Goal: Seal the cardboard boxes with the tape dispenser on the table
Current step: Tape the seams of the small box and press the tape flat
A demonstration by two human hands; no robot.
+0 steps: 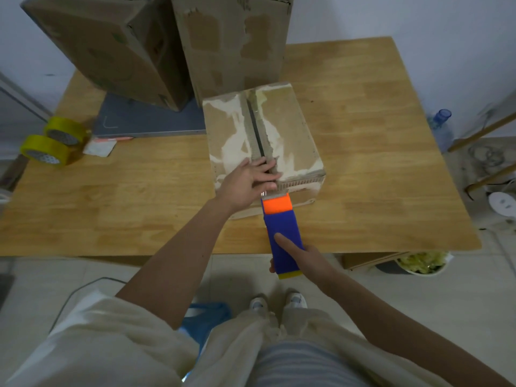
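**Hands at the near end of the carton seam**

Left hand point(252, 181) lies flat, fingers straight, on the near end of the small cardboard box point(290, 135), across its centre seam. The right hand point(303, 255) grips the blue-and-orange tape dispenser point(282, 227), forefinger along its top, its front against the box's near edge on the wooden table point(377, 163). Two larger boxes point(234, 43) stand behind.

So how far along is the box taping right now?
Early on. Nothing looks sealed yet: the small worn cardboard box shows an open dark gap along its top seam. In hand: the left hand presses the flaps at the near edge, while the right hand holds the blue and orange tape dispenser against that edge. Left: that seam, perhaps the two big cardboard boxes behind.
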